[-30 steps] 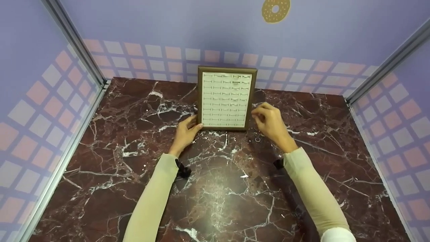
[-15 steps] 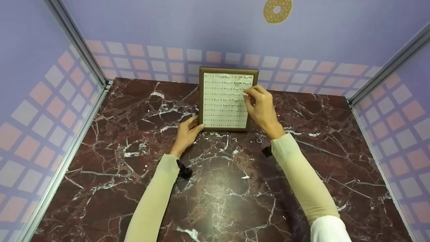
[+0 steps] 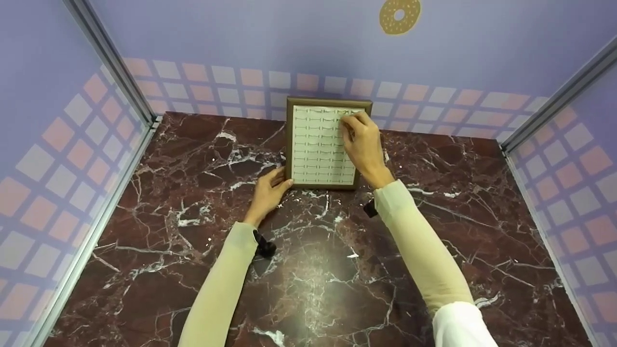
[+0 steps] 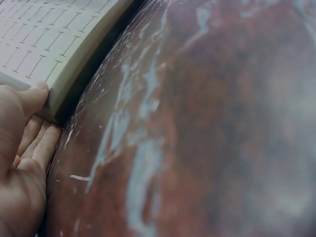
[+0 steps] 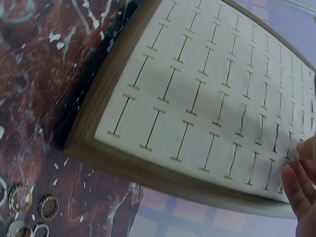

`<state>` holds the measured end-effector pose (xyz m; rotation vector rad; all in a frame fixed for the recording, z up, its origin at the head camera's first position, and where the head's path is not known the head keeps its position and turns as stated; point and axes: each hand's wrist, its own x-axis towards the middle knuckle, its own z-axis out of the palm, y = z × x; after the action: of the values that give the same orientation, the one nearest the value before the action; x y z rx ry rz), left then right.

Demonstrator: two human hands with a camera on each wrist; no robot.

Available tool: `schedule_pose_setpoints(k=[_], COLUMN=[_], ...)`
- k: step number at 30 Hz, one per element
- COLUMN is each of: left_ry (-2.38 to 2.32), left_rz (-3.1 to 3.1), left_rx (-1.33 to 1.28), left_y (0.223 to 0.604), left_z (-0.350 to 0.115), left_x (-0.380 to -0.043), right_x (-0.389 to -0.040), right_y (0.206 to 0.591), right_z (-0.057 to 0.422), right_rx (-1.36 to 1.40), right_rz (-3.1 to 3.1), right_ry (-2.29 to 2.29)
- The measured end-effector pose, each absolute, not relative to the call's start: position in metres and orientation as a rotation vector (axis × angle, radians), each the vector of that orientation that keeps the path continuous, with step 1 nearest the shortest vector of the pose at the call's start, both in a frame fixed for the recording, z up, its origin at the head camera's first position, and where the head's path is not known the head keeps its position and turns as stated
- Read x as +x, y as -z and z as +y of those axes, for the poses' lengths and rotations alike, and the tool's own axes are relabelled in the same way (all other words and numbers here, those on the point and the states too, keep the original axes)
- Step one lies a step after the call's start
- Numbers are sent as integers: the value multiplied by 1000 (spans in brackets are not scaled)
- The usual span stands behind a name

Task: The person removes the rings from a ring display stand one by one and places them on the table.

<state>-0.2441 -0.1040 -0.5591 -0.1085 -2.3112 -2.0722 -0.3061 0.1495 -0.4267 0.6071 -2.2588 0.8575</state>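
A ring display board (image 3: 330, 186) with a brown wooden frame and a pale slotted pad stands tilted back by the rear wall. My left hand (image 3: 266, 195) grips its lower left corner; in the left wrist view the thumb (image 4: 35, 96) presses on the front. My right hand (image 3: 365, 144) is at the upper right slots, thumb and finger pinched together. Between those fingertips in the right wrist view shows a small shiny bit of a ring (image 5: 297, 157), mostly hidden. Gold-coloured rings (image 5: 57, 207) and silver ones lie on the table before the board.
The table (image 3: 308, 270) has a dark red marbled top. Behind the board rises a purple wall (image 3: 231, 33) with pink and white squares. Side panels with metal rails (image 3: 111, 58) close in the left and right.
My right hand has moved up and left, from beside the board's lower right edge to its upper right slots. The left hand keeps its grip on the corner.
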Motion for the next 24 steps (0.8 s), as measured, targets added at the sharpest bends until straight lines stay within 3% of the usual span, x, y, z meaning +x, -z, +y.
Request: schedule_pose_setpoints(k=[24], left_ry=[2082], left_rz=[-2277], left_rx=[-120], left_y=[559], left_z=[-103], left_x=[-244], right_x=[-308], right_y=[427], right_z=[146], right_rx=[593], right_rz=[-2305], right_ry=[-787])
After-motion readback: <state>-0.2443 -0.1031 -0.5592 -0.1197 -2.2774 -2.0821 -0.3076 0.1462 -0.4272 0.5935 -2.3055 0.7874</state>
